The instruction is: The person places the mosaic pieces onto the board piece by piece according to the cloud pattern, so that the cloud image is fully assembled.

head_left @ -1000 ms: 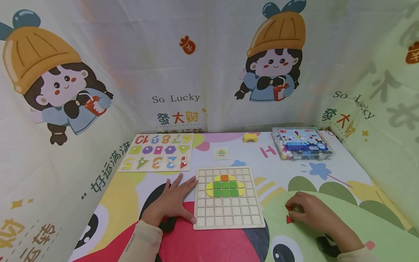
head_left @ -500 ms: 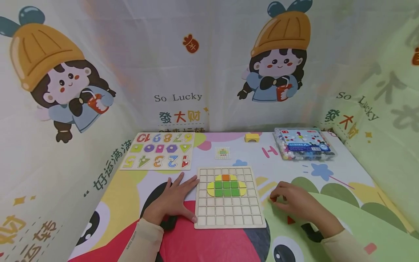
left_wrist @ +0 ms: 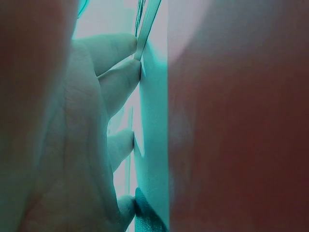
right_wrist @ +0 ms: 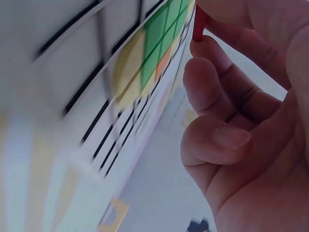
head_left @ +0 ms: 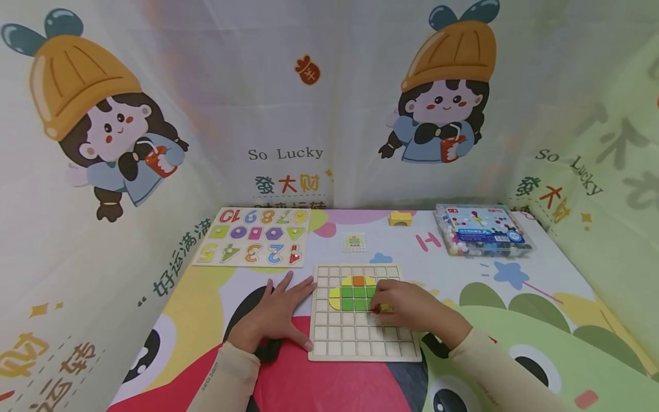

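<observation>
Two hands work at the wooden grid board (head_left: 363, 312), which lies near the front edge of the tabletop (head_left: 540, 274), about in the middle. The left hand (head_left: 273, 315) lies flat with straight fingers spread on the cloth, and its fingertips touch the left edge of the board, so it seems to steady it. The right hand (head_left: 407, 306) is over the board's right half, and its curled fingers pinch a small red piece (right_wrist: 199, 23) (only a thin edge shows in the right wrist view). The piece hangs just at the lower right of the coloured pattern (head_left: 357, 292), where green squares, yellow rounded pieces and one orange square already sit in the cells.

To do this step well, the person should probably turn the red piece until its sides are parallel to the cell walls, lower it straight, and press only when it sits flat. The left hand should likely hold the board firm, because a sideways push could shift the neighbouring pieces. Whether the piece already touches a cell, the pictures do not show.
</observation>
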`<state>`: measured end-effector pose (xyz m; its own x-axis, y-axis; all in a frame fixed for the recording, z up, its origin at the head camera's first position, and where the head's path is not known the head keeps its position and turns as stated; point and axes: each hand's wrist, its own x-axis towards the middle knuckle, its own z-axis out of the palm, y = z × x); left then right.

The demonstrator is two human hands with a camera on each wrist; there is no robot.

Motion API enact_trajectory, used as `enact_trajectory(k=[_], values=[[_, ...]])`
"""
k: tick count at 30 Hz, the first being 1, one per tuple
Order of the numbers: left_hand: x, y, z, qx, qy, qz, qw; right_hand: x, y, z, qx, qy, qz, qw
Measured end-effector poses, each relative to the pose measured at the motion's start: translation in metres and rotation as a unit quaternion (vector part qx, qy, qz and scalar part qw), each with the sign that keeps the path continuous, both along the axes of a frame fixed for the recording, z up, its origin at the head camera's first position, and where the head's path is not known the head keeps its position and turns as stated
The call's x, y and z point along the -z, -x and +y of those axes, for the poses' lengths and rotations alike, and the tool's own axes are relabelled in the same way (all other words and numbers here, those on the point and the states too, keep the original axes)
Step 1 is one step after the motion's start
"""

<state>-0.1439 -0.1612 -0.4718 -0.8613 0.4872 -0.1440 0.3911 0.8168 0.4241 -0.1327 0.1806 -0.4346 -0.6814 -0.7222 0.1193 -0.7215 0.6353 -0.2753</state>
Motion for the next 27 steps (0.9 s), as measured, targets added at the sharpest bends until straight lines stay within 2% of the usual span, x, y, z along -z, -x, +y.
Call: enact_trajectory(k=[4,11,18,27], values=[[0.002,-0.001,0.000,-0.004,0.004,0.001,1.0000,0.000,0.004,-0.021,-0.021,-0.015,-0.007,1.000],[0.003,0.000,0.000,-0.007,0.012,0.001,0.9999,0.007,0.006,-0.045,-0.033,-0.047,-0.034,0.998],[0.000,0.000,0.001,-0.008,0.009,-0.003,0.9999,0.011,0.006,-0.052,-0.044,-0.053,-0.019,0.997],[0.001,-0.002,0.001,-0.009,0.015,-0.002,0.9998,0.013,0.006,-0.055,-0.046,-0.052,-0.028,0.997]])
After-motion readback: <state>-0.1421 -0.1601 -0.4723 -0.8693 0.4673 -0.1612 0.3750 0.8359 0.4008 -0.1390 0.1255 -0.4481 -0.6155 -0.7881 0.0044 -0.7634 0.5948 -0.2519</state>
